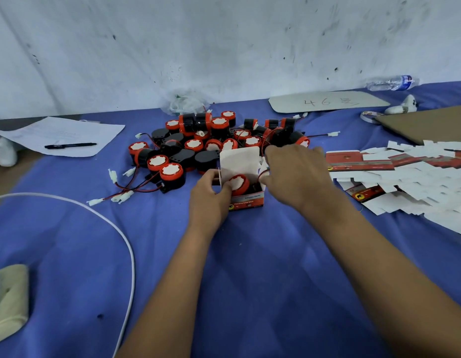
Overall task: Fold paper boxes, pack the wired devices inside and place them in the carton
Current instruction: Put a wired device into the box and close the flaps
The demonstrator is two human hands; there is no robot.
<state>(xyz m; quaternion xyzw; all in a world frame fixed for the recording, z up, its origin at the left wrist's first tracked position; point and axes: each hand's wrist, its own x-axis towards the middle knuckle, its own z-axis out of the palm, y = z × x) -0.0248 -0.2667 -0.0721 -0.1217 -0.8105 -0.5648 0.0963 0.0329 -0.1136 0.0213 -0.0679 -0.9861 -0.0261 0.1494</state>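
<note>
The paper box (246, 187) stands upright on the bench (250, 267), in the middle, just near of the pile of devices (211, 140). Its mouth faces up and its lid flap rises at the far side. One wired device (239, 184) sits tilted in the mouth, red rim and white face turned to the near-left, not yet fully down.

The left hand (211, 192) holds the box at its left wall, the grip curled round the edge, thumb touching the device. The right hand (296, 174) is at the right wall, fingers bent over the red wire (263, 173); I cannot tell whether it pinches the wire. The wire lies to the right, nearer this hand, so I judge it should be tucked in next.
</note>
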